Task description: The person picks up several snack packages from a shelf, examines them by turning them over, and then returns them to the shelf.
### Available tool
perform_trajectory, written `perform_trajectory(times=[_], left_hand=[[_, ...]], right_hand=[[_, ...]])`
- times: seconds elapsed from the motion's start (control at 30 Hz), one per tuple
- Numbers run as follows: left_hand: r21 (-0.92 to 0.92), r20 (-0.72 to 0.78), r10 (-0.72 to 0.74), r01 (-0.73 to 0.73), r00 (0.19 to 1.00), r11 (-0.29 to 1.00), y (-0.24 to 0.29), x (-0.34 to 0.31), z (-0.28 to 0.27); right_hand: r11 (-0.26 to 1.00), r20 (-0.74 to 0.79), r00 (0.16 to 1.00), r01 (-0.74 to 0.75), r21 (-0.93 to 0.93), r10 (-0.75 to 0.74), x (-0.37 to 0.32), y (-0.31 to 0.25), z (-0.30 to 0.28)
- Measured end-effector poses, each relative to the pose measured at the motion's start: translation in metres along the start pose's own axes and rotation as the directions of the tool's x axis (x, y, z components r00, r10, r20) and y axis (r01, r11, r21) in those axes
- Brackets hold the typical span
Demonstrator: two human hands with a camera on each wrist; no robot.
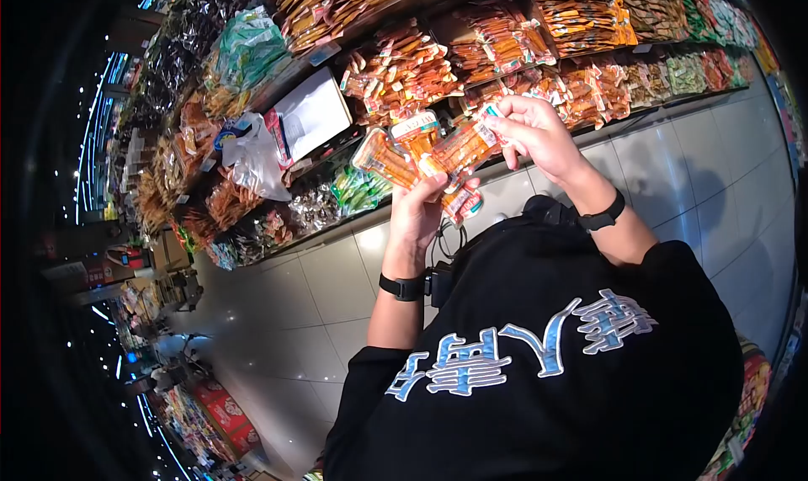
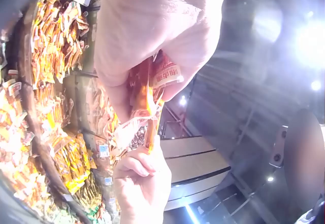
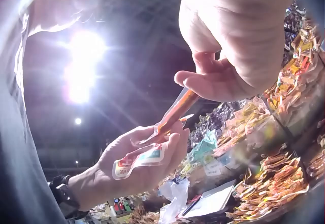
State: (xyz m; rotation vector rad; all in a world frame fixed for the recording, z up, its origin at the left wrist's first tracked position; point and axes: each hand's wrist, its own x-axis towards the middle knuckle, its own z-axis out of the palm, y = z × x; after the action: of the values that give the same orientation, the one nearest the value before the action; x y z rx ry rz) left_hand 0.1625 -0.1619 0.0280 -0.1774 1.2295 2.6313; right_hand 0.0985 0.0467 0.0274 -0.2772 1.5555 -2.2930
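Note:
Several clear packets of reddish-brown snack food spread out like a fan from my left hand, whose thumb presses across them. A white label with dark print crosses the top of one packet. My right hand pinches the far end of another packet, which stretches between both hands. In the left wrist view, a red printed label shows under the left hand's curled fingers. In the right wrist view, a packet end with a white and green label sticks out below the left palm.
Shelves of similar packets run along the front, with orange ones at the right. A white board and a translucent plastic bag lie on the shelf at left. Green packets sit low, above the tiled floor.

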Motion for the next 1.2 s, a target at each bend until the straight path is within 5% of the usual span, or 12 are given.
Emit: perform_trajectory(times=[0.17,0.83,1.0,1.1,1.13,1.2], left_hand=[[0.048,0.092,-0.138,0.134,0.986,0.99,0.0,0.014,0.006],[0.043,0.059,-0.122,0.12,0.991,0.992,-0.077,0.157,0.144],[-0.006,0.112,-0.148,0.15,0.983,0.989,-0.098,0.178,0.164],[-0.122,0.182,-0.068,0.091,0.981,0.988,-0.104,0.186,0.183],[-0.143,0.193,-0.071,0.1,0.979,0.985,-0.107,0.188,0.185],[-0.166,0.217,-0.069,0.106,0.974,0.98,-0.109,0.194,0.188]], right_hand=[[0.997,0.024,0.999,-0.038,-0.061,0.04,0.02,-0.011,-0.023],[0.988,0.117,0.993,0.031,-0.154,-0.012,0.088,-0.11,-0.185],[0.975,-0.01,0.975,0.222,-0.031,-0.222,0.097,-0.109,-0.235],[0.949,-0.255,0.942,0.266,0.17,-0.218,0.102,-0.121,-0.255],[0.944,-0.087,0.983,0.177,0.278,-0.159,0.1,-0.129,-0.271],[0.931,-0.177,0.984,0.096,0.352,-0.035,0.102,-0.136,-0.278]])
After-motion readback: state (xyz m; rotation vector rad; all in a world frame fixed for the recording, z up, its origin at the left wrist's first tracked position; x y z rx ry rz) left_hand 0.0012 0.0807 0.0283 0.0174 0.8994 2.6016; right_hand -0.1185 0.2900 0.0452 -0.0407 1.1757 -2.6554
